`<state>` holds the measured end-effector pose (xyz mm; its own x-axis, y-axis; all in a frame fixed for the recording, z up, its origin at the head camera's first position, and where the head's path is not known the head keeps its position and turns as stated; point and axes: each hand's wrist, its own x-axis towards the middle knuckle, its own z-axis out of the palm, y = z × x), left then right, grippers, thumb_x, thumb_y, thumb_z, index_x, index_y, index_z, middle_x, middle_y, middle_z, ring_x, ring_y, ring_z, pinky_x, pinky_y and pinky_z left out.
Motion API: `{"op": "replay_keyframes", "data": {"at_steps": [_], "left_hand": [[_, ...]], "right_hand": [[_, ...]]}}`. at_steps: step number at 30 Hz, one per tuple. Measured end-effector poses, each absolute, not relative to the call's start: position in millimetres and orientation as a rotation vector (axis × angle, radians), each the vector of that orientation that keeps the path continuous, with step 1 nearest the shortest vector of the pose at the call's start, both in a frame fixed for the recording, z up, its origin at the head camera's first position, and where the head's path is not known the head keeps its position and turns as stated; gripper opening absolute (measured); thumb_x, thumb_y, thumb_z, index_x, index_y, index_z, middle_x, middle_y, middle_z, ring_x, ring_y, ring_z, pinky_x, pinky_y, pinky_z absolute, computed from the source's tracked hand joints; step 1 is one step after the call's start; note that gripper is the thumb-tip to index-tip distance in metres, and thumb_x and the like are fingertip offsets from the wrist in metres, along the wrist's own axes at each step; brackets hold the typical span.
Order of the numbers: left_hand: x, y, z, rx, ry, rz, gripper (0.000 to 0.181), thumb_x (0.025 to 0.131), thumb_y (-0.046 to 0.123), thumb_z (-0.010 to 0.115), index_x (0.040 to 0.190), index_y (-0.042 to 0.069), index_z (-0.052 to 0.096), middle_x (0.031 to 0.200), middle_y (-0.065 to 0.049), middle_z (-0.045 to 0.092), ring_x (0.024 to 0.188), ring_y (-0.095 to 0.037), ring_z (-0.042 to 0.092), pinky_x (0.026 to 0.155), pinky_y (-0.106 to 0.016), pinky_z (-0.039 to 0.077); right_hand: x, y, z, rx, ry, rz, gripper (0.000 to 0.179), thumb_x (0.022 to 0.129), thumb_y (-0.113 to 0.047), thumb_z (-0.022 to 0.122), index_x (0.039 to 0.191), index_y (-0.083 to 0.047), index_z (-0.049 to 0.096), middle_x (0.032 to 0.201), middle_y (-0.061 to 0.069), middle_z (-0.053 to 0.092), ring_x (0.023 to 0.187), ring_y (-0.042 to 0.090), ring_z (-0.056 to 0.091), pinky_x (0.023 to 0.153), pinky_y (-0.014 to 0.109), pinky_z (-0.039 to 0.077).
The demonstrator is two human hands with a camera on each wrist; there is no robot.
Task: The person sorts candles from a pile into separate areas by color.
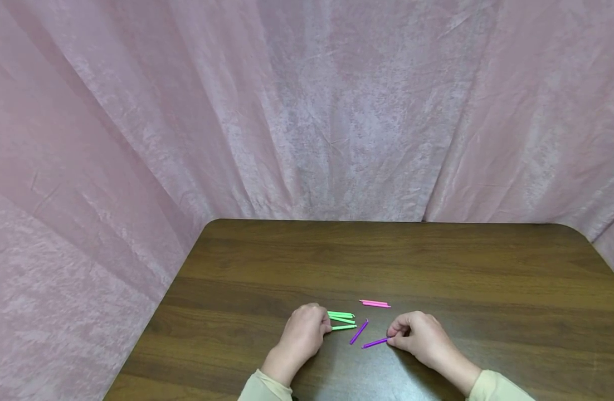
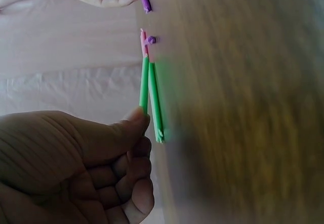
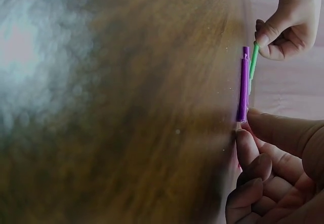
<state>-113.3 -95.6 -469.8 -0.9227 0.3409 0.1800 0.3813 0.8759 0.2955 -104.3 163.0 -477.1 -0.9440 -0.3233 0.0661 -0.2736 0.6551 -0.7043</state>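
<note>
My left hand [image 1: 304, 329] pinches the end of a green candle [image 2: 144, 82] between thumb and forefinger, tilted up off the tabletop in the left wrist view. Other green candles [image 1: 341, 315] lie just beyond it, close to those fingers. My right hand [image 1: 423, 336] has thumb and fingertips on the right end of a thin purple candle [image 1: 375, 343], which points left. A second purple candle [image 1: 359, 332] lies slanted between the hands. The right wrist view shows the purple candle [image 3: 243, 89] ending right at the thumb tip.
Pink candles [image 1: 375, 304] lie side by side on the brown wooden table [image 1: 267, 256], beyond both hands. Pink curtains [image 1: 337, 111] hang behind the table's far edge and along its left side. Light sleeves [image 1: 267, 387] cover both forearms.
</note>
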Motion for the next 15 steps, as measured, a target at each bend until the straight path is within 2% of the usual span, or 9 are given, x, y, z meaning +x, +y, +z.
{"op": "replay_keyframes", "data": {"at_steps": [15], "left_hand": [[-122.1, -102.1, -471.1, -0.525, -2.947, -0.521, 0.021, 0.072, 0.005, 0.078, 0.064, 0.016, 0.061, 0.067, 0.008, 0.05, 0.063, -0.011, 0.052, 0.061, -0.029, 0.046]], "right_hand": [[-104.1, 162.1, -478.8, -0.503, 2.804, -1.163, 0.015, 0.071, -0.012, 0.081, 0.072, -0.021, 0.069, 0.064, -0.018, 0.057, 0.061, -0.004, 0.048, 0.06, 0.025, 0.039]]}}
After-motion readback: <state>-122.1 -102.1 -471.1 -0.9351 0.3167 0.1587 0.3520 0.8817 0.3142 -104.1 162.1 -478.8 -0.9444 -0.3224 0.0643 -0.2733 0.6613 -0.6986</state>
